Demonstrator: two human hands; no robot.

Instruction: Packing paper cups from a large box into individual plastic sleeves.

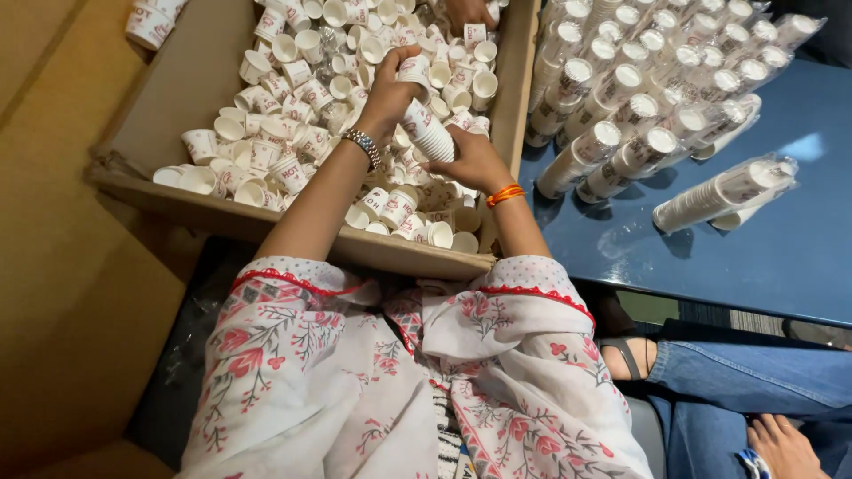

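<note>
Both my hands are over a large cardboard box point(169, 84) full of loose small white paper cups point(284, 133) with red print. My right hand point(475, 160), with an orange band at the wrist, grips the lower end of a short stack of nested cups point(426, 129). My left hand point(390, 89), with a metal watch on its wrist, holds a cup at the top end of that stack. The stack is tilted, just above the loose cups.
A blue table point(799, 239) stands to the right with several plastic-wrapped sleeves of stacked cups point(639, 80); one sleeve point(723, 191) lies apart. Another person's hand point(466, 13) reaches into the box at the far side. Someone's legs in jeans point(754, 381) are at lower right.
</note>
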